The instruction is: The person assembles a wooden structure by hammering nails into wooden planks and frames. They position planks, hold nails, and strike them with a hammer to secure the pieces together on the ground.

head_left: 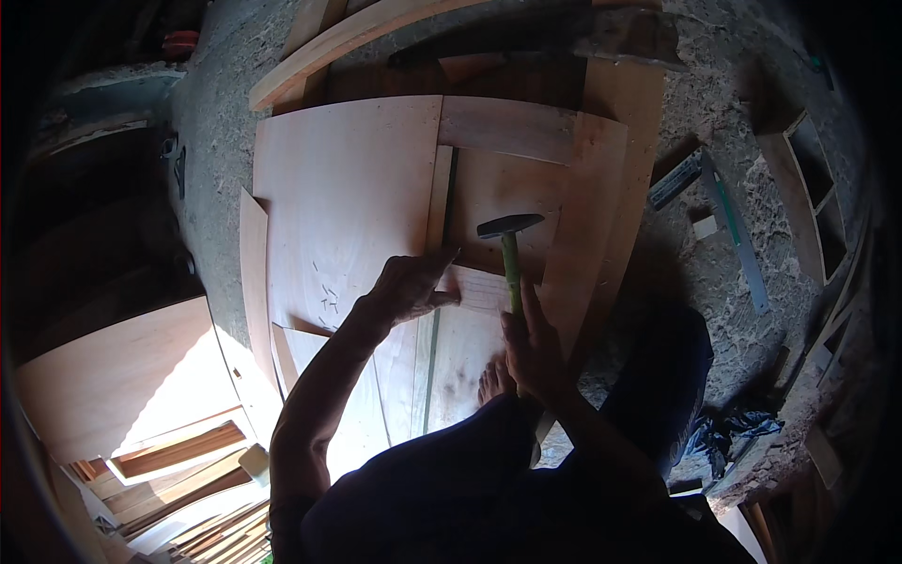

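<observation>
My right hand [534,352] is wrapped round the yellow-green handle of a hammer [510,226], its dark steel head raised over the wooden panel. To its left, my left hand [406,287] is over the panel with thumb and forefinger apart. Nothing shows between those two, though the palm is hidden. Beneath both hands lies a framed plywood panel [348,179] with a recessed section on its right. A pale crosspiece [479,287] lies just right of my left fingertips. Several small nails [329,299] are scattered on the plywood left of my left hand.
My bare foot [495,381] rests on the panel. On the rough floor at right lie a try square [691,179], a handsaw [738,240] and a wooden frame [808,197]. A curved wood strip [357,42] is at the far side; a sunlit board [122,376] and wood strips [211,512] are at left.
</observation>
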